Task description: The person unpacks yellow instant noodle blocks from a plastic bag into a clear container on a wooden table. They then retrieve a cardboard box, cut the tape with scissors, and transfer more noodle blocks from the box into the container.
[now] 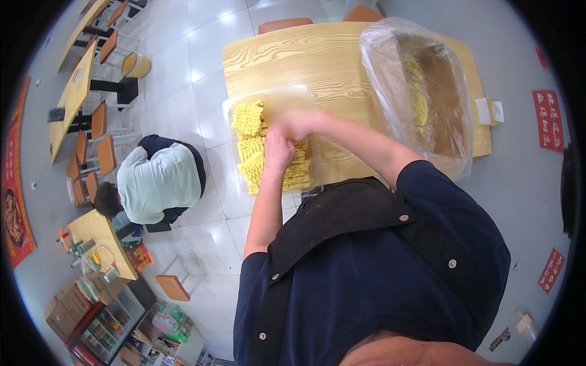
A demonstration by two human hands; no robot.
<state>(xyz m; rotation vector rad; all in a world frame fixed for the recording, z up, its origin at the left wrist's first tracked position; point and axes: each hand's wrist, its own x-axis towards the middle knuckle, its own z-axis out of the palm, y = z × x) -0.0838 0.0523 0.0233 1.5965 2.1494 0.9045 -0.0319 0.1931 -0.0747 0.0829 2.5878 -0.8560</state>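
Observation:
My left hand (279, 153) and my right hand (300, 126) meet over a clear plastic tub (316, 178) near the left edge of the wooden table (341, 151). The fingers of both look curled. A blurred patch covers the area just beyond them, so what they hold, if anything, is hidden. Inside the tub lie several yellow blocks of dried wavy noodles (249, 120), some flat and some stacked on edge. On the table's right part stands a cardboard box (446, 110) lined with a clear plastic bag (382, 59). Yellow noodle crumbs (417, 98) lie in it.
A tissue box (489, 111) is by the table's right edge. To the left, a person in a pale top (160, 183) bends beside a small table (103, 238). Stools (106, 154), a waste bin (136, 65) and a glass-front drinks cooler (110, 325) are farther left.

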